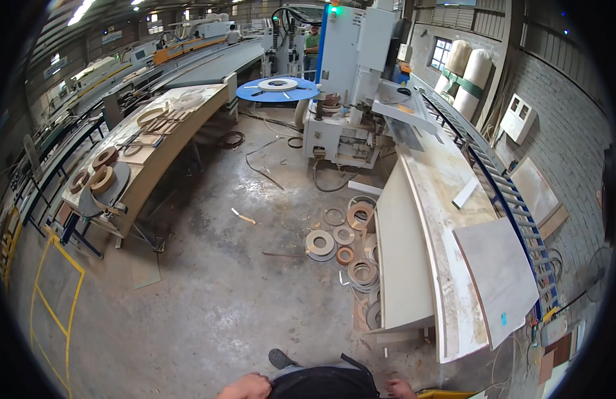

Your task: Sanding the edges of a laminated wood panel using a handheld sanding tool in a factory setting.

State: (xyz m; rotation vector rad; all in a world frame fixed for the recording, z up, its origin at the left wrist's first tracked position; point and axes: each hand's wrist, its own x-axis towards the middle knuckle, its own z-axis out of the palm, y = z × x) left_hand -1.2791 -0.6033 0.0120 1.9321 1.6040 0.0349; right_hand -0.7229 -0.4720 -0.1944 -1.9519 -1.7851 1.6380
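At the lower edge, my left hand (250, 386) hangs beside my dark clothing (324, 384). Its back and knuckles show, but the fingertips are turned out of sight. On the other side, my right hand (401, 388) is partly cut off by the frame; its visible fingers are slightly apart, with nothing seen in them. Neither hand touches the worktables. Nearest to my right hand is the long table (448, 286), on which a loose grey board (497, 272) lies overhanging the edge. One dark shoe (280, 359) of mine is on the concrete floor.
Several rolls of edge banding (320, 243) lie on the floor beside the right table. A white machine (344, 133) with a blue round turntable (278, 89) stands ahead. The left bench (171, 143) carries more rolls and strips. A roller conveyor (514, 199) runs along the right wall. A person (312, 43) stands behind the machine.
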